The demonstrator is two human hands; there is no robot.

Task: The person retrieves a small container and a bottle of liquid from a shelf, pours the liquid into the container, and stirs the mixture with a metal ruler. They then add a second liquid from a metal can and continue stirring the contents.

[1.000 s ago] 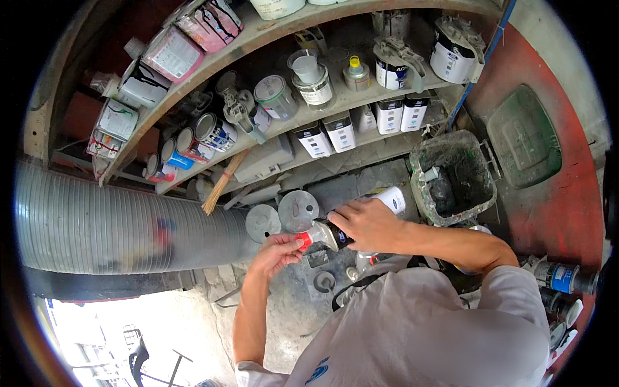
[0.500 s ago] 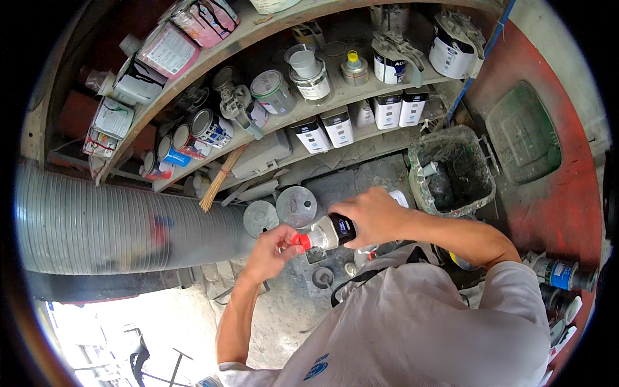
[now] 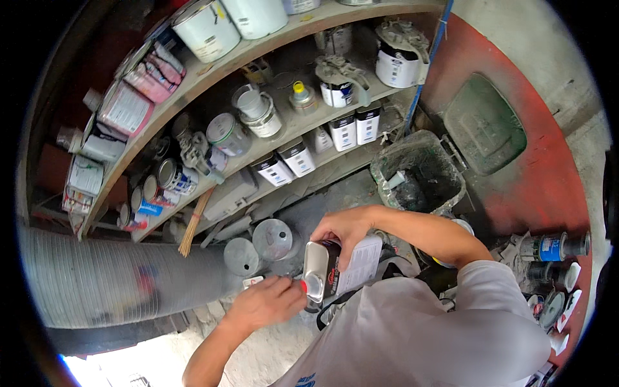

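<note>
Rectangular tin can [image 3: 332,267] gripped by right hand [image 3: 345,227]; left hand [image 3: 267,303] grasps its red cap [image 3: 303,285].

- Soft, even daylight; brightest glare is blown out white at the lower left rim.
- Shelves [image 3: 193,138] sit dimmer in shadow.
- Fisheye bends edges; black vignette surrounds; detail is slightly soft.

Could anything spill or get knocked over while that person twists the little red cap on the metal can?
Maybe. The right hand holds the rectangular metal can tipped on its side while the left hand grips the red cap, so liquid might run out if the cap comes off. Two round tins stand close by the left hand, and an elbow or wrist could bump them.
</note>
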